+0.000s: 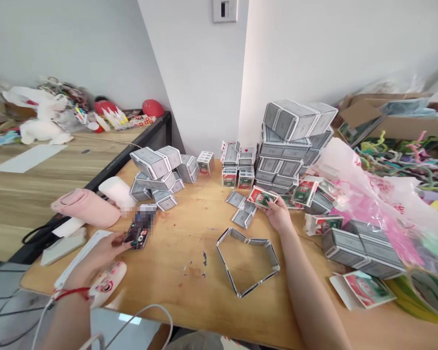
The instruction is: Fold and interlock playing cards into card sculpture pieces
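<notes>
— What does the person's right hand (pixel 279 214) have?
— A flat red-and-green printed card pack (pixel 263 196), pinched at its near edge between the thumb and bent fingers. The pack sits just above the light wooden table (pixel 190 291), close in front of the tall stack of grey patterned card blocks (pixel 292 141) by the wall.
— And the left hand (pixel 102 250)?
— It lies low near the table's left edge, fingers half curled, with the tips on the near end of a small dark device (pixel 138 234) whose top is blurred. Whether the hand grips the device or only touches it cannot be told.
— What lies between the hands?
— A five-sided ring of grey cards standing on edge (pixel 257 240), open in the middle, near the right forearm but apart from it. A few loose grey cards (pixel 241 209) lie just left of the pack.
— Anything else nearby?
— A lower heap of grey card blocks (pixel 156 170) sits beyond the device, and a soft pink pouch (pixel 85 206) lies to the device's left.
</notes>
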A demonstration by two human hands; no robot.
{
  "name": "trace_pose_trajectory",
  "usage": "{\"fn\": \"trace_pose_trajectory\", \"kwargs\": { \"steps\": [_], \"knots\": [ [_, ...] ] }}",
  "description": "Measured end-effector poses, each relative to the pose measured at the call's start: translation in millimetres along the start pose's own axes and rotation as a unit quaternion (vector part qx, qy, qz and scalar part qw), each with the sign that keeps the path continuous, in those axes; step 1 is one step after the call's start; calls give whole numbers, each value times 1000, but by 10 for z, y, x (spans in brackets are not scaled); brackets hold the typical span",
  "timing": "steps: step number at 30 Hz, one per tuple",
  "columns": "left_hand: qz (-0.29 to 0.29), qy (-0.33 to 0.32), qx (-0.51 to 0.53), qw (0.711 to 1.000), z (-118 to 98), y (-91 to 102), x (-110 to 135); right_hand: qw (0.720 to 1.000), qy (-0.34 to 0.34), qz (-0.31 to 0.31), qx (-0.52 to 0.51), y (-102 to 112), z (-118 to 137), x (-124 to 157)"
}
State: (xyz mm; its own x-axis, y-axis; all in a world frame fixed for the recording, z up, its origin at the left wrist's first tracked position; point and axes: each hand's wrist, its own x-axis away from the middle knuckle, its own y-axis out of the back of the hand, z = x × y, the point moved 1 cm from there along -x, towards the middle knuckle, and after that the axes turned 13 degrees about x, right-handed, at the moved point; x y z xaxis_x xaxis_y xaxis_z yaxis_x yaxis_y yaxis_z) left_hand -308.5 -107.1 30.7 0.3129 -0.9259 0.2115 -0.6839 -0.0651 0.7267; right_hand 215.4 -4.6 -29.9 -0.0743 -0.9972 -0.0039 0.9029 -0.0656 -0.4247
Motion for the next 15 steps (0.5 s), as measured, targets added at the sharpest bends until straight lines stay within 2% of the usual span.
{"fn": "trace_pose_trajectory", "kwargs": {
  "steps": [2, 3, 5, 8, 11, 15],
  "knots": [
    [43, 19, 62, 997, -22, -6, -22, 1000, 2, 1, -9, 16, -12, -9],
    [31, 30, 65, 997, -56, -19, -48, 1000, 2, 1, -12, 22, -17, -12],
    [-41, 32, 47, 998, -139, -65, -127, 1000, 1, 4, -18, 29, -23, -14],
    [-75, 51, -34, 995, -206, -176, -272, 1000, -2, 8, -21, 32, -24, -7],
    [-78, 42, -46, 995, -182, -250, -357, 1000, -3, 4, -23, 34, -20, -2],
    [-65, 37, -30, 997, -137, -262, -351, 1000, -1, 2, -13, 34, -19, -7]
  ]
}}
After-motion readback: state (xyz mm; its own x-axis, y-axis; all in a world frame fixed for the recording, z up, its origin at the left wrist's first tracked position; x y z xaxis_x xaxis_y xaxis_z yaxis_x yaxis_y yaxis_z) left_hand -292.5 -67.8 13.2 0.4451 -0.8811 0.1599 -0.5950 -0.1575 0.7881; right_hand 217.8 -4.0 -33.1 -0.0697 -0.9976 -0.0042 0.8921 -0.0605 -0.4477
